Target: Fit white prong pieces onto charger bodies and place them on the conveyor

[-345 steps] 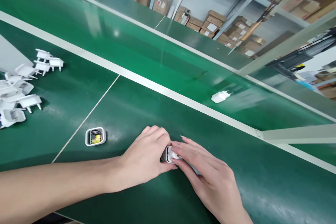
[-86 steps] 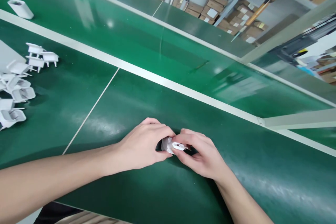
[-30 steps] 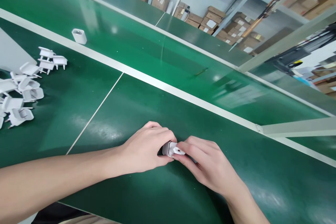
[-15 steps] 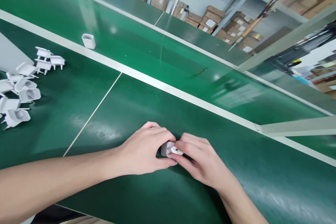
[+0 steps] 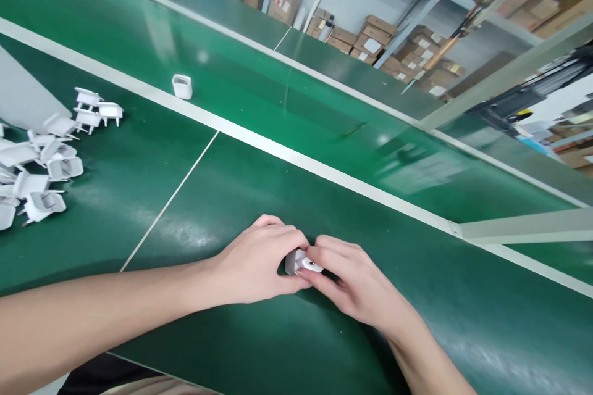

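From the head view, my left hand (image 5: 256, 262) and right hand (image 5: 354, 287) are closed together on a white plug adapter (image 5: 296, 262) over the green surface (image 5: 259, 327). A heap of white plug housings (image 5: 63, 167) and one white casing (image 5: 182, 86) lie well off to the left, so those pieces remain apart from the one in hand.

BKGD: mtl shelving (image 5: 419, 16) | cardbd boxes (image 5: 374, 34) | pale wall (image 5: 347, 0) | green bench (image 5: 324, 92)

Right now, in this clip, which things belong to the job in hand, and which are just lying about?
In use: the left hand and right hand, both closed on a white plastic plug adapter.

Lying about: a heap of white plastic plug pieces on the green belt, a lone white plastic casing beyond the rail, and cardboard boxes on shelves.
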Tool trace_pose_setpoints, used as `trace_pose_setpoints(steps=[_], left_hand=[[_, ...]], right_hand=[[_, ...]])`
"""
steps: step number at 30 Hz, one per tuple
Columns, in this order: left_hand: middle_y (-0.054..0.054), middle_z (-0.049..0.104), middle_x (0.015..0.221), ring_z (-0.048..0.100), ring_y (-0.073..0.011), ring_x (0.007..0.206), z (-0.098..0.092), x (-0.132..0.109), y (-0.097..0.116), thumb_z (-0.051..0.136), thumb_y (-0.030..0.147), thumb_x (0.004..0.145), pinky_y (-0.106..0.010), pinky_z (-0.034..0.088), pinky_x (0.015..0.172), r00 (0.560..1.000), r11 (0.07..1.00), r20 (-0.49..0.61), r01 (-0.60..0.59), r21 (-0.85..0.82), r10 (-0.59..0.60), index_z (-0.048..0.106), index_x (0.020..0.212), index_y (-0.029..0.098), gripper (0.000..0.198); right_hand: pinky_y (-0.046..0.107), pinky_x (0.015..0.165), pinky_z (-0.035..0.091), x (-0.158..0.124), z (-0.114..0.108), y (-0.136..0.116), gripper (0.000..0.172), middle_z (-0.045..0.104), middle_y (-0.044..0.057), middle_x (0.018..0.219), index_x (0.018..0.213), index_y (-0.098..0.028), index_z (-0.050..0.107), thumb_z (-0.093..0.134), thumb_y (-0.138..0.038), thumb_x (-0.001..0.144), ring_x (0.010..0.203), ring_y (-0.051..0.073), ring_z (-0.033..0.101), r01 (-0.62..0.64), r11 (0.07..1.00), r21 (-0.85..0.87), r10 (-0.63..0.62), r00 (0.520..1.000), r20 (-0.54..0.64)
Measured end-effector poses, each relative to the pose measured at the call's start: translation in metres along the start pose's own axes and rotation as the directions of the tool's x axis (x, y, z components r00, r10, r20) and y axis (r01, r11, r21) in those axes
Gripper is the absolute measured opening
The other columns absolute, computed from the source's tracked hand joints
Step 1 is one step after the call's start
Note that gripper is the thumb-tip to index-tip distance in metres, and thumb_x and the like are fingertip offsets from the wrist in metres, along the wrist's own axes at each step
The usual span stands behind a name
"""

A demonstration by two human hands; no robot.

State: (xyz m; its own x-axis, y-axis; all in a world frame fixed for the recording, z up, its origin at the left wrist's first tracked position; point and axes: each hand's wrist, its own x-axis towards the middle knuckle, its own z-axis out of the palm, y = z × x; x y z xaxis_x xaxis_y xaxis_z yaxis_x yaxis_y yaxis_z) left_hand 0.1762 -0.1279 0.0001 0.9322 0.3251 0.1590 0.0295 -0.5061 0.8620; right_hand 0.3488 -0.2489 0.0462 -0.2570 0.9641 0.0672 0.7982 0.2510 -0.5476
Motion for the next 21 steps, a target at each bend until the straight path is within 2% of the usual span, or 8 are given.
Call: trace_pose_setpoints(steps=[6, 11, 17, 21], left_hand=[[0.003, 0.068, 0.087, 0.063, -0.0183, 0.092, 0.003, 0.000, -0.002, 0.079, 0.032, 0.083, -0.034, 0.043, 0.096, 0.998, 0.999, -0.037, -0.052, 0.001, 0.052, 0.058, 0.088, 0.020, 0.025], [0.001, 0.072, 0.101, 0.061, -0.0212, 0.102, 0.001, -0.002, 0.000, 0.086, 0.035, 0.078, -0.035, 0.043, 0.097, 0.999, 0.997, -0.041, 0.001, -0.073, -0.004, 0.065, 0.100, 0.022, 0.033], [-0.001, 0.074, 0.107, 0.061, -0.0234, 0.107, 0.001, -0.002, 0.001, 0.084, 0.033, 0.079, -0.034, 0.045, 0.095, 0.995, 0.992, -0.014, 0.097, -0.080, -0.099, 0.070, 0.098, 0.022, 0.027], [-0.003, 0.075, 0.108, 0.062, -0.0241, 0.106, 0.000, -0.003, 0.002, 0.082, 0.032, 0.080, -0.035, 0.046, 0.094, 0.995, 0.994, -0.015, 0.097, -0.052, -0.098, 0.071, 0.097, 0.020, 0.023]], right_hand=[[0.027, 0.062, 0.032, 0.000, 0.002, 0.003, 0.027, 0.051, -0.001, 0.074, 0.082, -0.019, 0.052, 0.051, -0.026, 0.108, 0.065, 0.013, 0.044, 0.045, 0.998, -0.047, -0.046, 0.999, -0.028], [0.029, 0.063, 0.029, -0.002, 0.004, 0.010, 0.028, 0.047, -0.001, 0.072, 0.080, -0.019, 0.053, 0.054, -0.029, 0.107, 0.066, 0.014, 0.040, 0.136, 0.980, -0.143, -0.149, 0.986, -0.080], [0.026, 0.061, 0.033, -0.003, 0.011, 0.012, 0.028, 0.048, -0.001, 0.074, 0.088, -0.018, 0.060, 0.049, -0.034, 0.109, 0.066, 0.013, 0.046, 0.090, 0.995, 0.044, -0.085, 0.990, -0.115], [0.026, 0.061, 0.034, -0.001, 0.018, 0.011, 0.030, 0.051, 0.000, 0.077, 0.084, -0.019, 0.056, 0.050, -0.036, 0.108, 0.066, 0.013, 0.047, 0.054, 0.997, 0.051, -0.048, 0.991, -0.128]])
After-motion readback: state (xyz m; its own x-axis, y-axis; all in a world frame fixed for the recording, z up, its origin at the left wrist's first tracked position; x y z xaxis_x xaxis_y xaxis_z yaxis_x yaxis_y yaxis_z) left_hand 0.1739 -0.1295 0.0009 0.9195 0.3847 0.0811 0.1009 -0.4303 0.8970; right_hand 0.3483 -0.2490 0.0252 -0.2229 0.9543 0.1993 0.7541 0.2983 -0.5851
